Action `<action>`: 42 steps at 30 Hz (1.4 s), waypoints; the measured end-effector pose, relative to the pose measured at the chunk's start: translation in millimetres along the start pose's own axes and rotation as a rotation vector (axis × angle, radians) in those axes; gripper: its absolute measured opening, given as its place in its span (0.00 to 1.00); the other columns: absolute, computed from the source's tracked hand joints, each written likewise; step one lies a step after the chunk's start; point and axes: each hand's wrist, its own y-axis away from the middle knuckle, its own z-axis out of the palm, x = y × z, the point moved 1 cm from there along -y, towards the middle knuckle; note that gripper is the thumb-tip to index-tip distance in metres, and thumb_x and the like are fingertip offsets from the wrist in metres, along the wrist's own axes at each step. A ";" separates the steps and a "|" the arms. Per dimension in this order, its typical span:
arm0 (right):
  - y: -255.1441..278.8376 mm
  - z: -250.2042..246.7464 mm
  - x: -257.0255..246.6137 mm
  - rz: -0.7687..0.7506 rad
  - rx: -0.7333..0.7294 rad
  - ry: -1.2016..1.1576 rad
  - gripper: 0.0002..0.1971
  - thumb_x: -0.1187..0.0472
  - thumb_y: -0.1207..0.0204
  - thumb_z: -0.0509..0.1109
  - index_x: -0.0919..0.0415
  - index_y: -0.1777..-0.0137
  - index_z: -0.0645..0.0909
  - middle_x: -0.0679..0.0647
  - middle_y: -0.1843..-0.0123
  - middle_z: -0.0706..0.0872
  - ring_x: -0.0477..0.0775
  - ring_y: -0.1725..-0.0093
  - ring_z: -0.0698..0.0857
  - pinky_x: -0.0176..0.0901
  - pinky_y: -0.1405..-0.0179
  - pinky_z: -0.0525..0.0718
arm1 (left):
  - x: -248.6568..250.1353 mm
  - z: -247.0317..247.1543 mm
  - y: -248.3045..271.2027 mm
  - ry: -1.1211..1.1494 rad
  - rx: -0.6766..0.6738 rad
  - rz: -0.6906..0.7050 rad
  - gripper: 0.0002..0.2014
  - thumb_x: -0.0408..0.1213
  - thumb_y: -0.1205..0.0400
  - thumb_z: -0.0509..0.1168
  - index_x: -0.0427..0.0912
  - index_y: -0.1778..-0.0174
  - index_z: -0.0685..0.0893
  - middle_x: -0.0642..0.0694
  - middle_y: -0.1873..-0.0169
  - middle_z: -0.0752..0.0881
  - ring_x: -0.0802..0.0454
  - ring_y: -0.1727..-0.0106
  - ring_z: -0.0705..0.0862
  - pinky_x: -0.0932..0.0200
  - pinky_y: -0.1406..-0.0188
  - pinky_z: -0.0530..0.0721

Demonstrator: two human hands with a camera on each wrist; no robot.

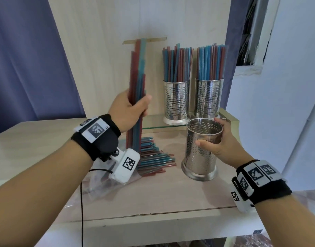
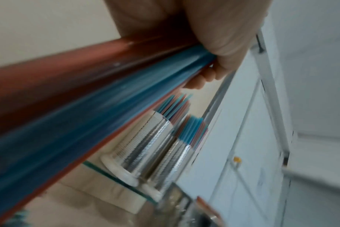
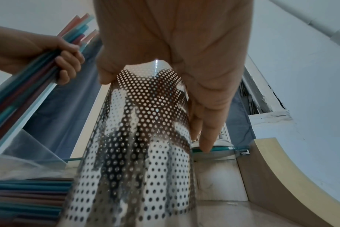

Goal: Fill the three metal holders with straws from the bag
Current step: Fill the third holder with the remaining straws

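Note:
My left hand (image 1: 133,107) grips an upright bundle of red and blue straws (image 1: 139,77), their lower ends near the counter. The same bundle of straws (image 2: 87,95) fills the left wrist view, and my left hand (image 3: 49,61) with it shows in the right wrist view. My right hand (image 1: 219,141) grips an empty perforated metal holder (image 1: 197,157) that stands on the counter; this holder (image 3: 142,138) is close up in the right wrist view. Two filled holders (image 1: 177,102) (image 1: 209,98) stand behind on a glass shelf. Loose straws (image 1: 153,157) lie beside a clear plastic bag (image 1: 103,186).
The glass shelf (image 1: 162,126) sits just above the counter at the back, against a wooden panel (image 1: 135,24). A raised curved wooden edge (image 3: 281,176) borders the counter on the right. A black cable (image 1: 82,202) hangs over the front edge.

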 end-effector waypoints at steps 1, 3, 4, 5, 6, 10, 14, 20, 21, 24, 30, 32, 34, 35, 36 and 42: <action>0.3 -0.7 -1.4 0.007 -0.002 0.044 0.64 0.33 0.52 0.86 0.48 0.18 0.55 0.46 0.28 0.77 0.43 0.31 0.79 0.48 0.27 0.76 | 1.9 -1.6 -0.8 0.085 0.013 -0.029 0.10 0.38 0.15 0.65 0.36 0.60 0.79 0.48 0.73 0.81 0.59 0.73 0.81 0.65 0.64 0.83; 3.3 0.1 -11.1 -0.053 0.103 0.268 0.64 0.23 0.50 0.79 0.50 0.17 0.55 0.51 0.23 0.73 0.52 0.24 0.74 0.58 0.23 0.72 | 1.6 -3.1 -0.5 0.218 0.006 -0.082 0.14 0.42 0.17 0.67 0.41 0.67 0.81 0.51 0.74 0.82 0.51 0.69 0.82 0.51 0.57 0.84; 9.4 3.1 -23.3 -0.126 0.190 0.395 0.63 0.22 0.46 0.74 0.53 0.16 0.54 0.55 0.21 0.70 0.55 0.21 0.70 0.59 0.21 0.68 | 0.0 -2.5 0.2 0.247 -0.001 -0.104 0.15 0.47 0.19 0.68 0.46 0.71 0.83 0.53 0.74 0.83 0.49 0.66 0.82 0.47 0.53 0.84; 18.0 8.9 -38.9 -0.229 0.270 0.476 0.61 0.22 0.43 0.70 0.55 0.15 0.54 0.57 0.19 0.67 0.57 0.20 0.66 0.57 0.20 0.64 | -1.7 -1.5 1.0 0.245 -0.008 -0.127 0.16 0.54 0.24 0.69 0.50 0.73 0.84 0.54 0.72 0.84 0.48 0.63 0.83 0.44 0.50 0.84; 29.4 18.4 -58.5 -0.340 0.302 0.500 0.57 0.25 0.39 0.68 0.57 0.15 0.55 0.57 0.19 0.67 0.57 0.19 0.64 0.53 0.21 0.62 | -1.9 0.0 3.3 0.242 -0.014 -0.151 0.16 0.60 0.30 0.68 0.52 0.74 0.86 0.55 0.70 0.85 0.48 0.61 0.83 0.44 0.49 0.83; 57.2 65.8 -113.1 -0.415 -0.048 0.344 0.43 0.35 0.32 0.74 0.54 0.21 0.68 0.48 0.26 0.76 0.44 0.27 0.73 0.39 0.27 0.70 | 2.6 9.1 10.8 0.357 -0.030 -0.248 0.18 0.63 0.36 0.70 0.52 0.65 0.88 0.55 0.69 0.82 0.56 0.65 0.81 0.48 0.55 0.80; 51.7 100.2 -118.6 -0.323 -0.136 0.181 0.21 0.49 0.28 0.78 0.53 0.40 0.75 0.42 0.56 0.83 0.35 0.60 0.81 0.31 0.60 0.79 | 15.4 22.4 21.0 0.515 -0.062 -0.268 0.13 0.48 0.20 0.69 0.40 0.53 0.82 0.60 0.77 0.79 0.62 0.72 0.81 0.51 0.52 0.80; 52.2 113.8 -108.1 -0.335 -0.059 0.067 0.07 0.58 0.22 0.71 0.58 0.52 0.75 0.46 0.69 0.74 0.43 0.72 0.72 0.41 0.69 0.76 | 26.5 19.2 28.4 0.388 -0.158 -0.147 0.07 0.42 0.21 0.68 0.50 0.49 0.80 0.55 0.52 0.83 0.74 0.56 0.83 0.72 0.50 0.81; 53.1 113.2 -105.9 -0.323 -0.052 0.069 0.07 0.58 0.21 0.70 0.56 0.53 0.74 0.45 0.69 0.73 0.42 0.73 0.71 0.37 0.71 0.74 | 28.0 11.6 24.6 0.305 -0.115 -0.102 0.11 0.44 0.21 0.69 0.51 0.45 0.78 0.55 0.49 0.83 0.74 0.51 0.83 0.72 0.46 0.81; 53.1 109.8 -99.6 -0.304 -0.034 0.119 0.07 0.55 0.19 0.70 0.51 0.53 0.73 0.44 0.69 0.72 0.41 0.73 0.71 0.37 0.72 0.74 | 41.2 -22.2 5.7 0.212 0.127 0.124 0.30 0.54 0.22 0.67 0.56 0.27 0.61 0.48 0.30 0.76 0.57 0.28 0.76 0.52 0.30 0.78; 54.2 111.5 -99.5 -0.313 -0.028 0.095 0.07 0.54 0.20 0.71 0.53 0.51 0.74 0.45 0.70 0.70 0.43 0.74 0.70 0.39 0.73 0.74 | 64.5 -32.4 -17.8 -0.354 -0.024 0.437 0.24 0.49 0.13 0.47 0.42 0.24 0.72 0.49 0.29 0.77 0.64 0.31 0.75 0.71 0.32 0.72; 53.2 113.1 -96.7 -0.304 -0.026 0.072 0.07 0.53 0.21 0.71 0.50 0.54 0.74 0.46 0.70 0.71 0.44 0.73 0.70 0.47 0.71 0.78 | 59.5 -19.2 -11.6 -0.385 -0.065 0.477 0.22 0.45 0.12 0.47 0.42 0.31 0.80 0.55 0.42 0.83 0.71 0.45 0.78 0.81 0.44 0.69; 54.7 114.1 -91.7 -0.302 -0.019 0.058 0.09 0.53 0.21 0.71 0.47 0.57 0.73 0.47 0.71 0.72 0.46 0.73 0.71 0.50 0.70 0.79 | 54.2 -14.1 -7.4 -0.375 -0.096 0.527 0.21 0.43 0.11 0.47 0.41 0.36 0.84 0.67 0.52 0.79 0.77 0.51 0.76 0.82 0.49 0.67; 56.3 114.1 -89.0 -0.291 -0.018 0.046 0.09 0.53 0.22 0.72 0.47 0.58 0.73 0.47 0.71 0.72 0.46 0.73 0.72 0.50 0.70 0.79 | 53.0 -14.3 -5.5 -0.366 -0.126 0.537 0.21 0.43 0.11 0.47 0.41 0.37 0.84 0.70 0.53 0.77 0.79 0.50 0.76 0.82 0.49 0.67; 57.9 113.4 -86.8 -0.273 -0.021 0.026 0.10 0.53 0.22 0.72 0.47 0.59 0.73 0.48 0.71 0.73 0.47 0.73 0.73 0.51 0.70 0.80 | 52.6 -15.1 -3.9 -0.341 -0.169 0.537 0.22 0.45 0.11 0.47 0.42 0.36 0.84 0.71 0.51 0.78 0.80 0.48 0.76 0.81 0.48 0.69; 57.6 90.3 -83.8 -0.210 0.044 -0.105 0.12 0.48 0.26 0.72 0.56 0.57 0.77 0.68 0.67 0.78 0.67 0.70 0.79 0.62 0.68 0.84 | 20.3 -14.1 -4.9 0.274 -0.021 0.114 0.29 0.73 0.22 0.48 0.61 0.32 0.73 0.54 0.34 0.81 0.58 0.31 0.79 0.59 0.34 0.79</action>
